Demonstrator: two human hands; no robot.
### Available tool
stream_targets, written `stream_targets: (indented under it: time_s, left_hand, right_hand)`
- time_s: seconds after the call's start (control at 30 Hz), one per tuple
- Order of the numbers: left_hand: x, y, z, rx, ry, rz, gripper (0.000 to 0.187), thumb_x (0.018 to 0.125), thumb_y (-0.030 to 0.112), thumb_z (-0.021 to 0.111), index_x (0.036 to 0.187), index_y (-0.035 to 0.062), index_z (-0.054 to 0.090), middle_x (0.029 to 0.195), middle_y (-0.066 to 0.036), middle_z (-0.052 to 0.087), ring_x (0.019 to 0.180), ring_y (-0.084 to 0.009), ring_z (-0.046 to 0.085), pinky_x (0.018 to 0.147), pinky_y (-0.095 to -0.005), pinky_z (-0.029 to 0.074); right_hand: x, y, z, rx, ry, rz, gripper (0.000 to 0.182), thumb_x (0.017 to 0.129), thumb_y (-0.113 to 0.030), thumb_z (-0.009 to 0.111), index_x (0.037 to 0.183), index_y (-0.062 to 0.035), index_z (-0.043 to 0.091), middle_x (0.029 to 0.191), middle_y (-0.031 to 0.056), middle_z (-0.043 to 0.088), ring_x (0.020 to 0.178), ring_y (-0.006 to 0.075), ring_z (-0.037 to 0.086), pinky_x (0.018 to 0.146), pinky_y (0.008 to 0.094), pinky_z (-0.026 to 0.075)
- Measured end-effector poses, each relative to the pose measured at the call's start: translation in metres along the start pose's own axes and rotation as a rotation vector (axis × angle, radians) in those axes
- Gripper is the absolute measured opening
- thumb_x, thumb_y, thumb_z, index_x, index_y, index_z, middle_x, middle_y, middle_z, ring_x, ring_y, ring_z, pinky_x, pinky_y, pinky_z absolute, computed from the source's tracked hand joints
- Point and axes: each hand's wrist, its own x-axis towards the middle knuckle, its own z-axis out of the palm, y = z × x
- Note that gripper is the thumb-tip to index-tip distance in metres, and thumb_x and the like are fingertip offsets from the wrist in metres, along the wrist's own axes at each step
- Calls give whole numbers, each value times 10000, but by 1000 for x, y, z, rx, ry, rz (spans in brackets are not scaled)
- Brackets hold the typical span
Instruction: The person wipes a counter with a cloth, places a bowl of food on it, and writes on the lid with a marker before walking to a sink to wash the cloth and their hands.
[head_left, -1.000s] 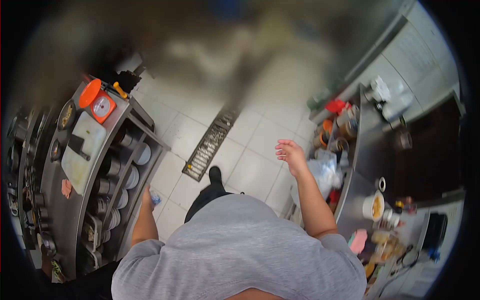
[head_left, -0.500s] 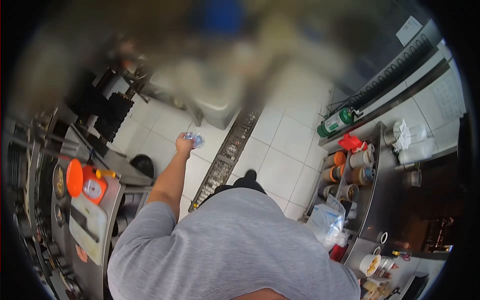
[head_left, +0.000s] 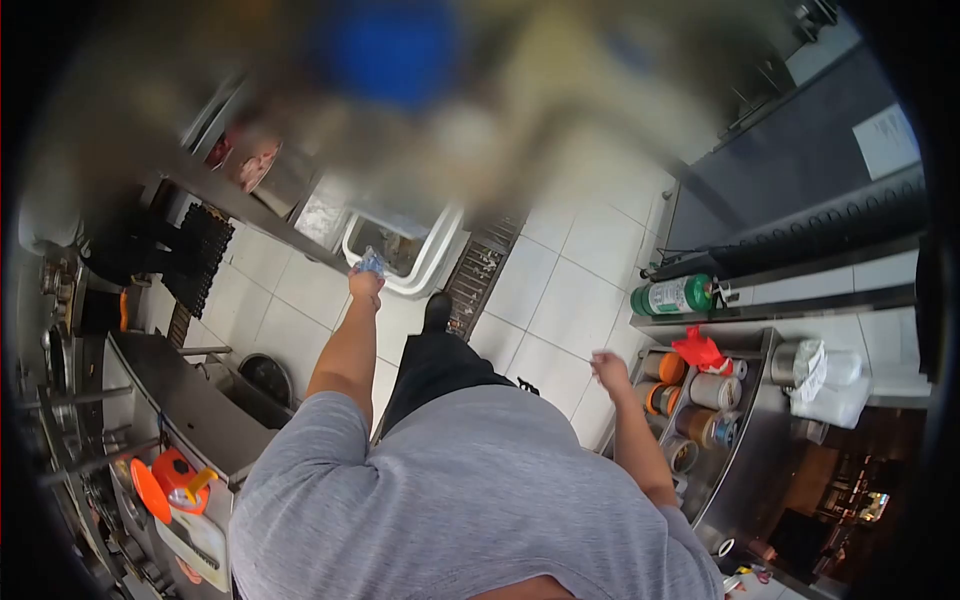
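Observation:
My left hand [head_left: 366,286] is closed around a crumpled piece of clear, bluish plastic [head_left: 371,262]. It reaches out to the near left edge of a white bin [head_left: 447,240], which stands on the floor with some dark contents inside. The plastic overlaps the bin's rim in view; whether it touches cannot be made out. My right hand [head_left: 608,370] hangs over the floor tiles on the other side, fingers loosely bent and slightly blurred, with nothing visible in them. Nearest to it is a shelf of orange-lidded and clear jars [head_left: 662,398].
A metal floor drain [head_left: 485,270] runs past the bin. At right are a green cylinder [head_left: 672,296] and a steel counter [head_left: 745,450]. On the left stand a counter with an orange scale [head_left: 180,478], a black basin [head_left: 265,378] and a black mat [head_left: 200,265]. Blur covers the top.
I have stepped forward and the view has turned. My left hand, still holding the plastic, is now at the bin's edge. My right hand has come into view.

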Motion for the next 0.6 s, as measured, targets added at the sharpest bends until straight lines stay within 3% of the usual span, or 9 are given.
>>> stream_targets:
  time_s: [0.07, 0.1, 0.2, 0.33, 0.4, 0.5, 0.53, 0.57, 0.6]
  left_hand:
    - [55, -9, 12, 13, -49, -48, 762, 740, -75, 519, 1396, 236, 287, 1212, -137, 507, 921, -259, 573, 691, -367, 536]
    - [71, -6, 22, 18, -46, -55, 762, 740, -75, 519, 1396, 236, 287, 1212, -137, 507, 921, -259, 573, 691, -367, 536]
    - [73, 18, 50, 345, -236, -172, 837, 770, -102, 478, 1440, 319, 204, 1412, -99, 349, 1007, -277, 554, 676, -391, 540]
    - [89, 44, 46, 615, -280, -122, 747, 785, -47, 529, 1431, 214, 262, 1368, -116, 409, 1033, -277, 559, 637, -385, 553]
    - [70, 67, 42, 670, -261, -40, 694, 788, -20, 571, 1410, 148, 312, 1334, -142, 450, 1068, -265, 561, 736, -361, 549]
    - [79, 50, -7, 927, -297, 334, 652, 806, 6, 593, 1400, 110, 343, 1254, -176, 525, 1048, -285, 590, 888, -348, 481]
    - [69, 62, -15, 904, -311, 241, 627, 806, 3, 592, 1384, 101, 370, 1221, -167, 551, 1013, -272, 601, 858, -337, 487]
    - [61, 68, -23, 875, -327, 146, 603, 805, 1, 591, 1369, 92, 397, 1188, -158, 576, 978, -260, 611, 828, -326, 493]
    - [57, 69, -31, 876, -323, 133, 603, 805, 1, 591, 1369, 92, 397, 1188, -158, 576, 978, -260, 611, 828, -326, 493]
  right_hand:
    - [83, -67, 15, -130, 42, -287, 286, 779, -131, 621, 1049, -39, 613, 840, 78, 643, 701, 156, 596, 632, 281, 473]
    - [81, -161, 11, -225, 80, -327, 318, 759, -150, 638, 1063, -56, 617, 856, 102, 649, 747, 196, 613, 691, 302, 485]
    - [180, -286, 52, -159, 74, -494, 330, 768, -178, 648, 1079, -72, 615, 912, 117, 652, 815, 238, 630, 742, 332, 498]
    - [342, -397, 127, -301, 106, -662, 415, 744, -85, 564, 1151, -9, 555, 1134, 218, 575, 1053, 365, 554, 916, 405, 436]
    - [395, -439, 151, -253, 215, -733, 443, 739, -40, 499, 1177, 13, 532, 1200, 246, 532, 1112, 379, 516, 958, 402, 410]
    - [468, -469, 174, -177, 280, -805, 460, 736, -9, 445, 1188, 39, 516, 1260, 262, 490, 1160, 382, 487, 982, 388, 397]
    - [490, -470, 192, -179, 240, -578, 420, 756, -45, 518, 1169, 31, 537, 1213, 251, 537, 1166, 367, 492, 968, 399, 412]
    - [489, -475, 197, -181, 228, -572, 420, 756, -45, 518, 1169, 31, 537, 1213, 251, 537, 1166, 367, 492, 968, 399, 412]
    - [481, -485, 193, -485, 113, -525, 376, 761, -80, 562, 1125, 15, 573, 1179, 226, 569, 1171, 350, 497, 955, 399, 425]
